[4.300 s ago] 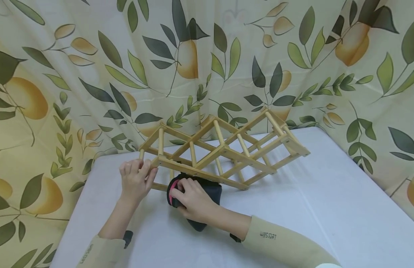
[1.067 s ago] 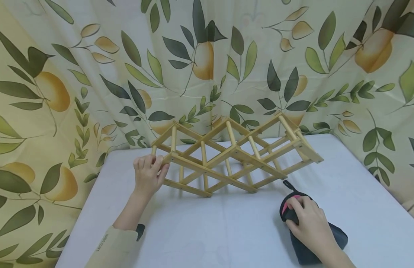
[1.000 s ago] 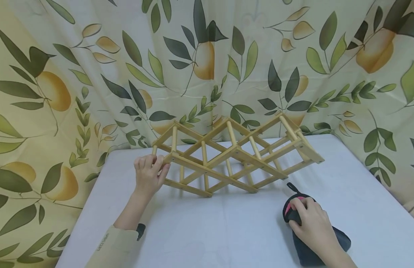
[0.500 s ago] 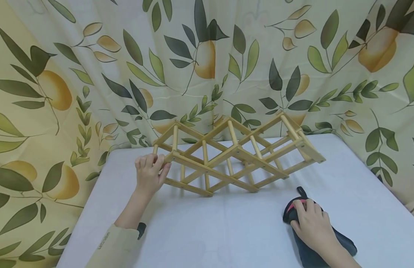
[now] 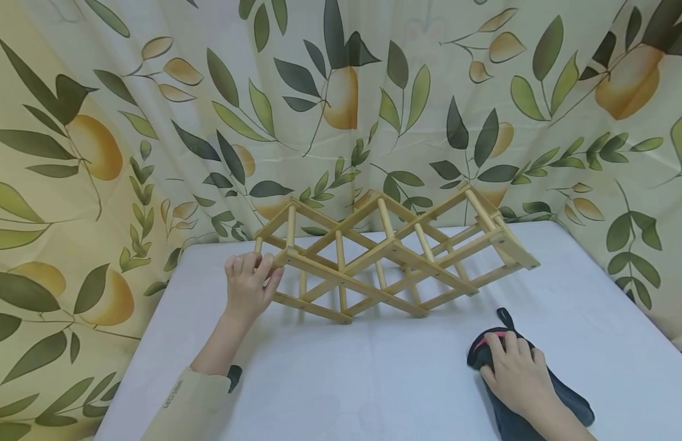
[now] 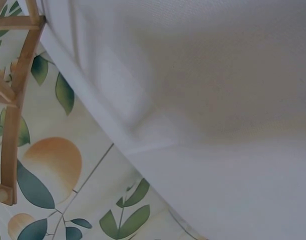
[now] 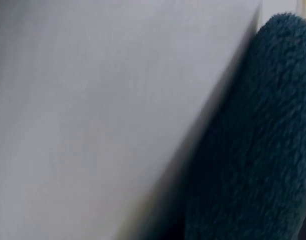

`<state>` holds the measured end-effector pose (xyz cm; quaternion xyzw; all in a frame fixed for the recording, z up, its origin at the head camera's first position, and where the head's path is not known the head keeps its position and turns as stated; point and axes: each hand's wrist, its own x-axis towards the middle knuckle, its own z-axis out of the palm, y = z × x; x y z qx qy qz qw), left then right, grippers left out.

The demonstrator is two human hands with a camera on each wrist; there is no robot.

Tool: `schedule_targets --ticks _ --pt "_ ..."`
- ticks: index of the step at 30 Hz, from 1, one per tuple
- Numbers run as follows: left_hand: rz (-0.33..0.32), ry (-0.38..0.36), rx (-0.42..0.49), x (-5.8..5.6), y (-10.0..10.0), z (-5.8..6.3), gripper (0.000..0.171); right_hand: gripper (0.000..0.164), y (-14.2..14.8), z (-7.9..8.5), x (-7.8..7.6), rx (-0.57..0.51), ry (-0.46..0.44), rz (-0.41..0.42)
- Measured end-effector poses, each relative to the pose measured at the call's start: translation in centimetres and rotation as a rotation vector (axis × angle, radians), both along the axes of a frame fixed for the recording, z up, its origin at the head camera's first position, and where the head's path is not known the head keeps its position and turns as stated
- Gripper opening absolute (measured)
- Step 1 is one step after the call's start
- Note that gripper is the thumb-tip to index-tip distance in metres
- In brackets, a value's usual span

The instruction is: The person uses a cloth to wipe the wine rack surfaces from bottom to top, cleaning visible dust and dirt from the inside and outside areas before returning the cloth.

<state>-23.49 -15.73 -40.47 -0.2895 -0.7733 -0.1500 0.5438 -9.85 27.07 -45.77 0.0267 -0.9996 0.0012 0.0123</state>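
A wooden accordion-style wine rack [image 5: 368, 257] stands spread out across the back of the table, its slats crossing in diamonds joined by round dowels. My left hand [image 5: 247, 285] grips its near left corner. At the front right lies a dark oven mitt [image 5: 506, 404] with a pink lining and a hanging loop at its cuff. My right hand [image 5: 519, 373] lies over the cuff, fingertips at the pink edge and thumb at the left side. The right wrist view shows a fuzzy dark lobe of the oven mitt [image 7: 258, 130]. Part of the rack [image 6: 15, 115] edges into the left wrist view.
A white cloth covers the table [image 5: 368, 367]. Behind and beside it hangs a curtain [image 5: 341, 153] printed with leaves and fruit. The table's left edge runs down past my left sleeve [image 5: 192, 398].
My right hand has carried the oven mitt from the rack's left front to the front right, then turned it slightly there. My left hand has stayed on the rack's corner.
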Motion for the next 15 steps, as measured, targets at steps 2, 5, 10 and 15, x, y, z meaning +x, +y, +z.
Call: schedule_targets --ticks 2,5,10,15 --pt "0.001 -0.003 -0.002 0.0 0.0 0.0 0.034 0.053 0.1 0.0 0.0 0.006 -0.008 -0.005" --pt "0.001 -0.015 -0.003 0.1 0.0 0.0 0.034 0.054 0.2 0.0 0.1 0.004 -0.007 -0.002" --pt "0.017 -0.076 0.000 0.6 0.1 0.2 0.034 0.054 0.4 0.7 0.3 -0.001 -0.005 0.036" --pt "0.043 -0.263 -0.040 2.0 -0.1 1.3 0.038 0.050 1.2 4.1 -0.2 -0.078 -0.052 0.124"
